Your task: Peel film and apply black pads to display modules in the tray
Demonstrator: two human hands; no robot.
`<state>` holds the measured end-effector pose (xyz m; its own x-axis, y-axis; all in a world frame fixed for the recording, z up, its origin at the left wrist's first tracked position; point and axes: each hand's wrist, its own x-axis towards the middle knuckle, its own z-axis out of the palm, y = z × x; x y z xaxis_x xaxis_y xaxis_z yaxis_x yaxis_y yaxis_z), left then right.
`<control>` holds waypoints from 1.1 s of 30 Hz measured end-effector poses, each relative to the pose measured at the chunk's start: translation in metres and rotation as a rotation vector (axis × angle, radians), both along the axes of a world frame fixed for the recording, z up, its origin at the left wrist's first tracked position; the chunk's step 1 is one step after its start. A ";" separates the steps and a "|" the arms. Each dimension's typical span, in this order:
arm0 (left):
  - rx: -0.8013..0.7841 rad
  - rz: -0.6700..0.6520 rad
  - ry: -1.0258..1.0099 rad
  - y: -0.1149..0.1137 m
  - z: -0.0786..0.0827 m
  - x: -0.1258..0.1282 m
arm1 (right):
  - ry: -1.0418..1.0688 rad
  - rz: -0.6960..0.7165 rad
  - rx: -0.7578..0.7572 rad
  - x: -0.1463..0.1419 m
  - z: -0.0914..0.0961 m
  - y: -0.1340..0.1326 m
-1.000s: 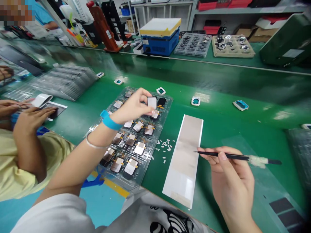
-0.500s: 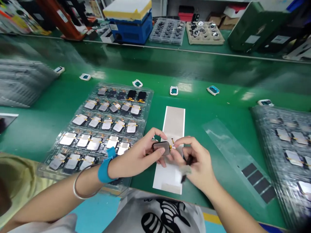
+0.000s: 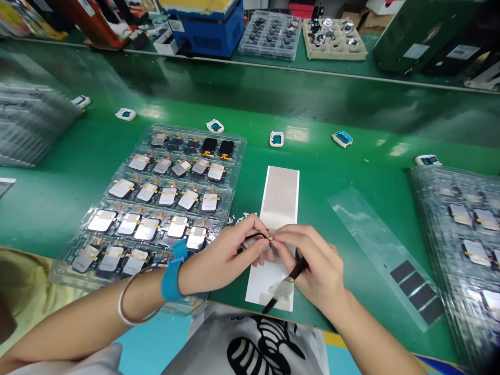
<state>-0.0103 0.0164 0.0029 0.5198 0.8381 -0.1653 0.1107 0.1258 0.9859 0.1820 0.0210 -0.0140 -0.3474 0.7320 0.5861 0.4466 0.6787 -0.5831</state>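
My left hand (image 3: 226,255) pinches a small dark rectangular module (image 3: 252,240) over the near end of a long white strip (image 3: 279,208). Fingers of my right hand (image 3: 312,265) touch the module's orange tab, and black tweezers (image 3: 287,284) stick out of that hand toward me. A clear plastic tray (image 3: 234,161) of several similar modules with orange tabs lies to the left of the strip. Tiny white bits (image 3: 238,217) lie scattered between tray and strip.
A clear film with black rectangles (image 3: 414,291) lies to the right. Stacked trays of modules (image 3: 461,224) sit at the right edge, another stack (image 3: 27,120) at far left. Small white-framed parts (image 3: 276,139) dot the green belt. A blue box (image 3: 207,23) and part trays stand behind.
My left hand lifted a module from the tray and brought it over the strip. My right hand came in to meet it, tweezers swung back toward me. The view shifted right.
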 end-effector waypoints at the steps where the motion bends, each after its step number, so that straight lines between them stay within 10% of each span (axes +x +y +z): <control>1: 0.016 0.026 0.002 -0.001 -0.001 0.000 | -0.032 -0.009 0.030 0.000 0.000 0.000; 14: 0.042 0.204 -0.026 0.002 -0.004 0.004 | -0.142 -0.075 0.158 -0.003 -0.008 -0.008; 33: 0.230 0.075 0.325 0.002 0.007 -0.002 | -0.242 -0.076 0.035 -0.009 -0.001 -0.002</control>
<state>-0.0125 0.0181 0.0095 0.4074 0.9060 -0.1147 0.4202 -0.0744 0.9044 0.1734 0.0190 -0.0155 -0.4251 0.7423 0.5180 0.6210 0.6555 -0.4297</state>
